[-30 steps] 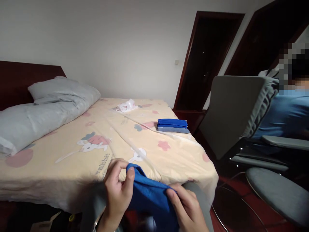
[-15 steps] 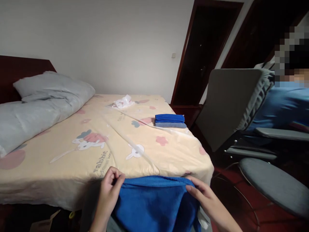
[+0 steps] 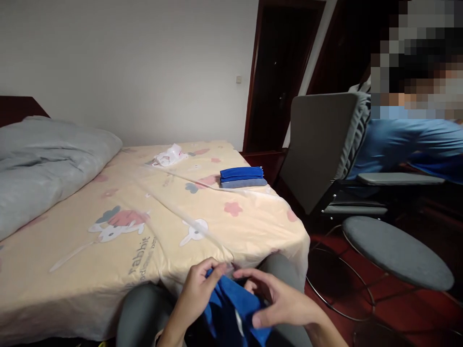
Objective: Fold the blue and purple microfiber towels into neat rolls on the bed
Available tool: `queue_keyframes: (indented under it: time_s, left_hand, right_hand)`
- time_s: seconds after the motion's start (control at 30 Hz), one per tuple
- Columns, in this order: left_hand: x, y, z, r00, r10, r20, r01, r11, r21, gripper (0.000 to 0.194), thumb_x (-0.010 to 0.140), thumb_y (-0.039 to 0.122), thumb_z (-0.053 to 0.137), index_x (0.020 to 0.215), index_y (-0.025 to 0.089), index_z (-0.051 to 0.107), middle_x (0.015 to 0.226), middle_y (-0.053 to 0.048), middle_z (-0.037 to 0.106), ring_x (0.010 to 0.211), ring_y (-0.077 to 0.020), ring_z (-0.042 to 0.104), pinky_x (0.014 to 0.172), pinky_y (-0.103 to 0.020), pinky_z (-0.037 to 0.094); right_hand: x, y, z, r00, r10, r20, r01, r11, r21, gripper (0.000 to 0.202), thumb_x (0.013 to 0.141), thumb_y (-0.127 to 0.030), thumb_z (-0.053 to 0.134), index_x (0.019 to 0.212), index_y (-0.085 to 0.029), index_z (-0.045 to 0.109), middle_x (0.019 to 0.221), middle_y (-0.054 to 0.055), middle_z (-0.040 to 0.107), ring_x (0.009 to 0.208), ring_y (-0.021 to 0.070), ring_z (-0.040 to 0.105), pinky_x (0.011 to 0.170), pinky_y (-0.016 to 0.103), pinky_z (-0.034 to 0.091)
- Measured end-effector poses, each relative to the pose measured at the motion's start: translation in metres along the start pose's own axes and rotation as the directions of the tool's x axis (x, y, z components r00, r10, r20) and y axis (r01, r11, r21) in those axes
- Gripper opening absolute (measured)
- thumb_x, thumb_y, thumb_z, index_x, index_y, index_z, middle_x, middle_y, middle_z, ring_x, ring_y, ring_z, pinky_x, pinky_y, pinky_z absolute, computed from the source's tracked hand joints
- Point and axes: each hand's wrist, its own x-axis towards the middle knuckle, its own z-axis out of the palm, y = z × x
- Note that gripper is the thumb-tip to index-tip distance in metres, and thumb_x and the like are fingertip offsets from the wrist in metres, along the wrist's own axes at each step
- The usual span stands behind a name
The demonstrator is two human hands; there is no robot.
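Pinching blue cloth (image 3: 237, 294) with left hand (image 3: 198, 291) by the near edge of the bed (image 3: 258, 236); holding right hand (image 3: 282, 300) spread open, touching the cloth's right side.

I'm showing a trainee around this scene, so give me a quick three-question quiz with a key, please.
1. True or false: the person's left hand holds a limp blue fabric cloth.
2. On the cream, rabbit-patterned fabric bedsheet, what lies directly under the neatly folded bright-blue fabric bundle?
A. A crumpled white plastic bag
B. A folded grey fabric piece
C. A yellow towel
3. Fill in: the floor under the oval grey padded seat is ____.

Key: 1 true; 2 B; 3 red.
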Motion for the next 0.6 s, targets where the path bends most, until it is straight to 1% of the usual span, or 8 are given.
queue_keyframes:
  time_s: [0.03, 0.1, 0.17, 0.23, 0.33, 0.4, 0.5, 0.6]
  left_hand:
    - [0.002, -0.005, -0.002, 0.997, -0.015, -0.081, 0.012, 0.999, -0.046, 0.044, 0.09, 0.055, 0.058, 0.068, 0.018, 0.054, 0.063, 0.003, 0.049, 0.062, -0.0115, 0.046, 0.059, -0.021, 0.039]
    - [0.004, -0.013, -0.004, 0.974, -0.074, -0.212, 0.043, 0.988, -0.148, 0.047, 0.089, 0.06, 0.057, 0.069, 0.019, 0.049, 0.062, 0.005, 0.042, 0.058, -0.0103, 0.04, 0.054, -0.02, 0.036]
    - [0.006, -0.017, -0.006, 0.958, -0.114, -0.262, 0.064, 0.979, -0.195, 0.049, 0.09, 0.064, 0.053, 0.07, 0.02, 0.046, 0.063, 0.005, 0.04, 0.057, -0.0103, 0.039, 0.054, -0.021, 0.036]
    - [0.005, -0.019, -0.007, 0.962, -0.086, -0.261, 0.051, 0.989, -0.138, 0.049, 0.093, 0.062, 0.049, 0.069, 0.02, 0.046, 0.064, 0.003, 0.043, 0.058, -0.011, 0.042, 0.057, -0.021, 0.04]
    - [-0.002, -0.017, -0.005, 0.975, 0.072, -0.209, -0.06, 0.996, 0.065, 0.039, 0.093, 0.056, 0.052, 0.081, 0.02, 0.054, 0.075, 0.0, 0.054, 0.066, -0.013, 0.052, 0.063, -0.022, 0.046]
    - [-0.009, -0.015, -0.001, 0.967, 0.24, -0.084, -0.22, 0.955, 0.202, 0.035, 0.086, 0.055, 0.065, 0.099, 0.022, 0.061, 0.095, -0.006, 0.062, 0.083, -0.0179, 0.061, 0.074, -0.027, 0.052]
    - [-0.021, -0.01, 0.006, 0.893, 0.44, 0.099, -0.444, 0.819, 0.364, 0.045, 0.076, 0.046, 0.08, 0.114, 0.028, 0.065, 0.116, -0.009, 0.063, 0.107, -0.0247, 0.063, 0.092, -0.033, 0.054]
    - [-0.026, -0.007, 0.006, 0.846, 0.525, 0.088, -0.507, 0.744, 0.434, 0.023, 0.089, 0.022, 0.067, 0.111, 0.03, 0.068, 0.106, -0.006, 0.067, 0.1, -0.0187, 0.067, 0.088, -0.026, 0.055]
  right_hand:
    - [-0.003, 0.009, 0.001, 1.0, -0.013, -0.008, 0.013, 1.0, -0.017, 0.08, 0.061, -0.041, 0.089, 0.133, -0.024, 0.058, 0.104, 0.002, 0.065, 0.095, 0.02, 0.06, 0.081, 0.028, 0.05]
    - [-0.005, 0.024, 0.006, 0.995, -0.02, -0.095, 0.015, 0.998, -0.056, 0.059, 0.069, -0.044, 0.084, 0.121, -0.022, 0.065, 0.107, 0.003, 0.066, 0.098, 0.0214, 0.059, 0.084, 0.029, 0.048]
    - [-0.004, 0.033, 0.01, 0.977, -0.007, -0.213, -0.005, 0.998, -0.057, 0.037, 0.082, -0.049, 0.072, 0.102, -0.018, 0.071, 0.093, 0.002, 0.066, 0.087, 0.0187, 0.058, 0.078, 0.027, 0.047]
    - [-0.002, 0.034, 0.01, 0.952, -0.012, -0.305, 0.005, 1.0, -0.025, 0.037, 0.086, -0.052, 0.067, 0.089, -0.016, 0.07, 0.08, 0.001, 0.062, 0.077, 0.016, 0.055, 0.072, 0.025, 0.044]
    - [0.004, 0.024, 0.01, 0.921, -0.017, -0.388, 0.051, 0.996, 0.077, 0.042, 0.087, -0.057, 0.064, 0.081, -0.015, 0.066, 0.07, -0.002, 0.055, 0.066, 0.0122, 0.048, 0.062, 0.023, 0.039]
    - [0.012, 0.016, 0.015, 0.911, -0.036, -0.411, 0.087, 0.991, 0.106, 0.044, 0.087, -0.059, 0.064, 0.079, -0.016, 0.065, 0.068, -0.003, 0.053, 0.063, 0.0113, 0.046, 0.06, 0.022, 0.038]
    - [0.025, 0.008, 0.025, 0.911, -0.089, -0.403, 0.135, 0.987, 0.087, 0.045, 0.086, -0.06, 0.064, 0.078, -0.016, 0.065, 0.071, -0.002, 0.054, 0.068, 0.0125, 0.047, 0.064, 0.023, 0.04]
    - [0.033, 0.006, 0.033, 0.92, -0.093, -0.381, 0.131, 0.989, 0.075, 0.044, 0.087, -0.059, 0.063, 0.078, -0.016, 0.065, 0.071, -0.002, 0.054, 0.069, 0.0131, 0.047, 0.066, 0.023, 0.04]
